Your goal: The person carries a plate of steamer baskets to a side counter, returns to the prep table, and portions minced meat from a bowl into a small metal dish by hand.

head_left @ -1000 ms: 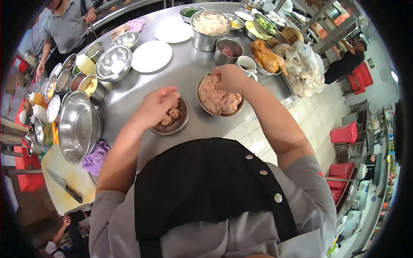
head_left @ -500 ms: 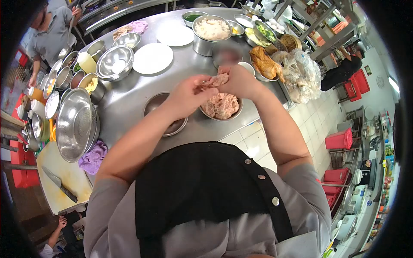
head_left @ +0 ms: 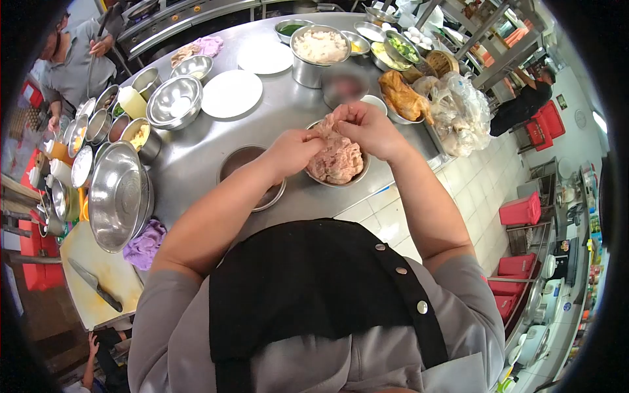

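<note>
Pale pink raw meat is heaped in a metal bowl in front of me. My left hand is closed, pinching the meat at the left side of the heap. On the other side, my right hand has its fingers closed on a piece of raw meat at the top of the heap. The fingertips are partly hidden by the hands and the meat. A second metal bowl stands to the left, below my left forearm; its inside is partly covered by the arm.
White plates, a pot of pale food and a roasted bird stand farther back. Left are several metal bowls, a colander, a purple cloth and a knife on a cutting board. A person stands far left.
Both hands have lowered the lifted piece of meat onto the heap in the bowl. My left hand has shifted slightly right, and the fingers now pinch the meat rather than wrapping round it.
</note>
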`<state>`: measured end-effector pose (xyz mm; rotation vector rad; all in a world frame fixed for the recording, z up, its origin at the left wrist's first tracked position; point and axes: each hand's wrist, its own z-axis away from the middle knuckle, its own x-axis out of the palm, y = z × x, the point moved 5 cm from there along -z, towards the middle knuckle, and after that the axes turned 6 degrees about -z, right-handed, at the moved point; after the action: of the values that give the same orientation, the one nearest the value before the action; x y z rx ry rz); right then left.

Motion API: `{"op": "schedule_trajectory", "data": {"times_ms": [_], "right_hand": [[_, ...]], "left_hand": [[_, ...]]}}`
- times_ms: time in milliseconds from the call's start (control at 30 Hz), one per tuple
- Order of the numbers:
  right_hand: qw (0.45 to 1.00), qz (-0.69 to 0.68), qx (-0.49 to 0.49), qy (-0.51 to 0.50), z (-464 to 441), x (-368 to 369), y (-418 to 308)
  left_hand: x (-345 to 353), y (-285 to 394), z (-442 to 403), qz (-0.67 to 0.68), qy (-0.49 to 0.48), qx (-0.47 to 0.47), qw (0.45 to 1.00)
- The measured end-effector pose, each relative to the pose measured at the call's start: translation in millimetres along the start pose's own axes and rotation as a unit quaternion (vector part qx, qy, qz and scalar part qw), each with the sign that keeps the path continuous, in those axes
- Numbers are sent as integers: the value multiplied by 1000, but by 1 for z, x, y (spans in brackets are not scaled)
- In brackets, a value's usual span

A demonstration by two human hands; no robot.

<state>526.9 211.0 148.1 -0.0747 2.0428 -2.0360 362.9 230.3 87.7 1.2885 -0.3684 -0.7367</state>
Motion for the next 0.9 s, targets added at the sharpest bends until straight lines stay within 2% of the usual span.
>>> {"op": "schedule_trajectory", "data": {"times_ms": [100, 200, 233, 300, 433, 500, 533, 600, 700, 900], "right_hand": [[998, 51, 10, 43, -1, -4, 4], [996, 79, 23, 40, -1, -6, 9], [996, 82, 29, 32, 0, -6, 11], [994, 94, -5, 57, 2, -2, 0], [983, 142, -82, 82, 12, 8, -18], [997, -23, -37, 66, 11, 9, -1], [993, -105, -14, 56, 10, 10, 8], [993, -85, -10, 84, 8, 4, 13], [993, -45, 12, 107, 8, 1, 19], [996, 36, 29, 78, 7, -4, 26]], "left_hand": [[3, 16, 4, -104, 32, 85, 990], [10, 22, 1, 50, 48, 86, 994], [11, 20, -3, 83, 43, 53, 994], [10, 16, -12, 148, 33, -14, 988], [2, 17, -15, 298, -34, -30, 953], [1, 14, -18, 325, -76, -11, 943], [1, 14, -17, 302, -79, -13, 950], [1, 16, -12, 259, -82, -18, 962], [0, 11, -13, 203, 12, 4, 979], [-6, 3, -8, 232, 30, -4, 972]]}}
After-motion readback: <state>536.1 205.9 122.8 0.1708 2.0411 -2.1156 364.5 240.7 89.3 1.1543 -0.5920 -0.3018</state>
